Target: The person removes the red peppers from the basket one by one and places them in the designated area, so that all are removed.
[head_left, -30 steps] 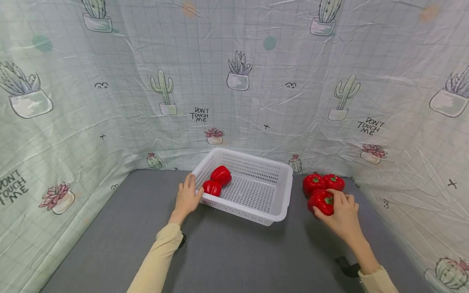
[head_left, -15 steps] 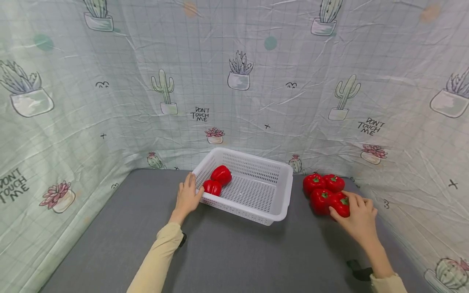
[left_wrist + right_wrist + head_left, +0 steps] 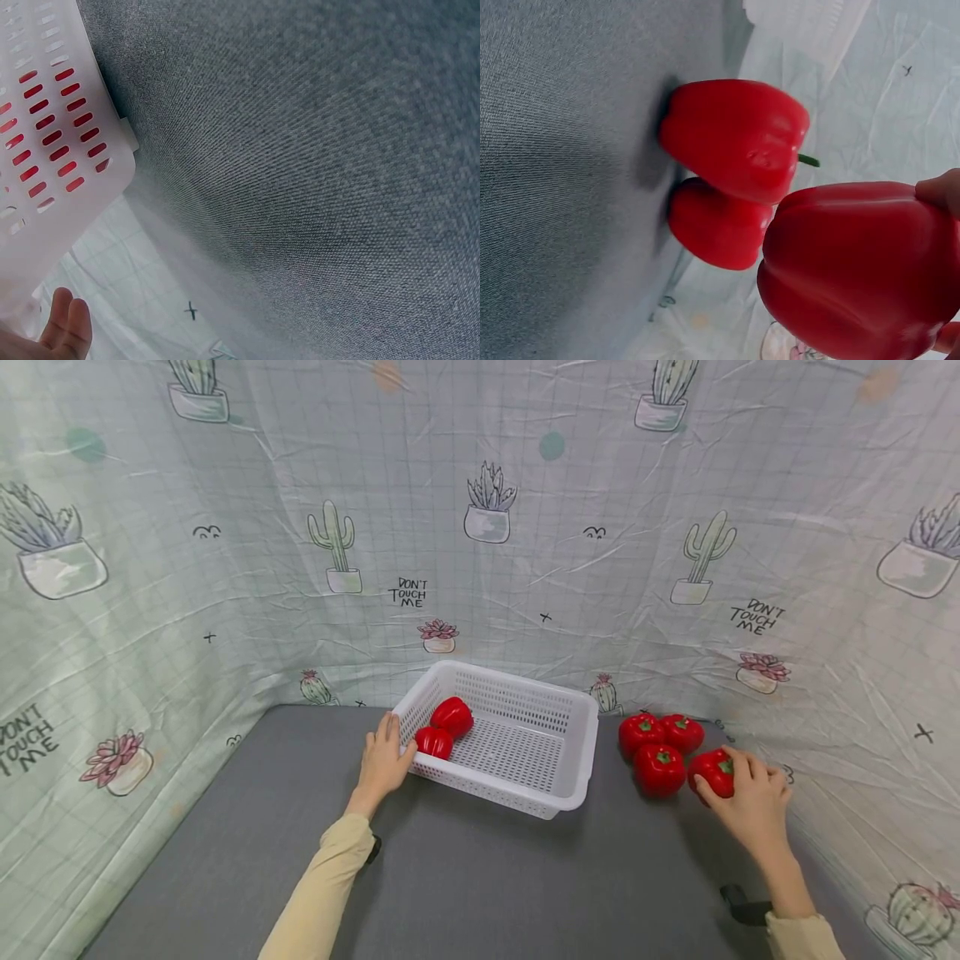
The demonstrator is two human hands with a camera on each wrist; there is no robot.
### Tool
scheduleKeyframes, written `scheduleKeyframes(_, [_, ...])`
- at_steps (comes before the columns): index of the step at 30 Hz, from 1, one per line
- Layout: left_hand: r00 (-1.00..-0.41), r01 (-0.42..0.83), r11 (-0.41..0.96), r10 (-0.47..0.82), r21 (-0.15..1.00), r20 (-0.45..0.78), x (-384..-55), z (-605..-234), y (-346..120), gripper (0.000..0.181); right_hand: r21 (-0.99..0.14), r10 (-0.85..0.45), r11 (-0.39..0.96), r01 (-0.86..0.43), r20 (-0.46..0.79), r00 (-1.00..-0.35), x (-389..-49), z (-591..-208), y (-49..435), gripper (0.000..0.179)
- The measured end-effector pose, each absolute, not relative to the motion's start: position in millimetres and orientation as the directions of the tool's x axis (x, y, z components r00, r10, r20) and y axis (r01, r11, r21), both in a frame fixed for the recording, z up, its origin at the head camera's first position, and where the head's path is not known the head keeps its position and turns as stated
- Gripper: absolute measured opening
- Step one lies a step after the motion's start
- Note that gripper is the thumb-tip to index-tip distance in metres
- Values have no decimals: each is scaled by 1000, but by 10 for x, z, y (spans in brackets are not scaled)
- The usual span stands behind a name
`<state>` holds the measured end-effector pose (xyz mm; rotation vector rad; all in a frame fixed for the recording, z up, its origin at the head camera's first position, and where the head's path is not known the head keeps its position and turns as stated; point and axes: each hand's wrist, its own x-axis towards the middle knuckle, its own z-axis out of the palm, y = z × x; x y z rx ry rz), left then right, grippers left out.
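Observation:
In the head view, a white perforated plastic basket (image 3: 517,785) stands at the centre with two red bell peppers (image 3: 452,717) lying in its left end. My left hand (image 3: 382,768) holds its front left corner, thumb over the rim and fingers on the outside. To the right, my right hand (image 3: 753,797) grips another red bell pepper (image 3: 709,772) from its right side, its green stem upward. Whether it is off the table cannot be told. Left of it sits an upright bell pepper (image 3: 659,770), apart from the held one, with two more peppers (image 3: 639,735) close behind.
A grey cloth-covered table (image 3: 480,885) lies below everything. Pale curtain (image 3: 555,577) with printed cacti closes off the back and both sides, close behind the basket and the peppers. A black strap piece (image 3: 742,907) sits at my right wrist.
My right hand has moved right with its bell pepper, away from the group. The pepper formerly hidden behind it now shows fully. My left hand and the basket have stayed put.

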<state>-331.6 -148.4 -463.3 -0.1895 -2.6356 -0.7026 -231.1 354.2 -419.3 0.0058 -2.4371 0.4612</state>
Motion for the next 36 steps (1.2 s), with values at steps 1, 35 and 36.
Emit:
scheduleKeyframes(1, [-910,229,864,26,448,414,-3318,-4635,-1484,59,-329,116,938,-110,597,-794,-2321,-4195,3552,54])
scheduleKeyframes(35, [-910,228,867,27,444,415,-3304,-4626,-1485,58,-378,249,920,104,358,-900,-2869,-4472,3816,59])
scheduleKeyframes(36, [-913,225,866,27,446,408,-3304,-4624,-1487,58,-376,245,921,102,354,-903,-2878,-4482,3820,59])
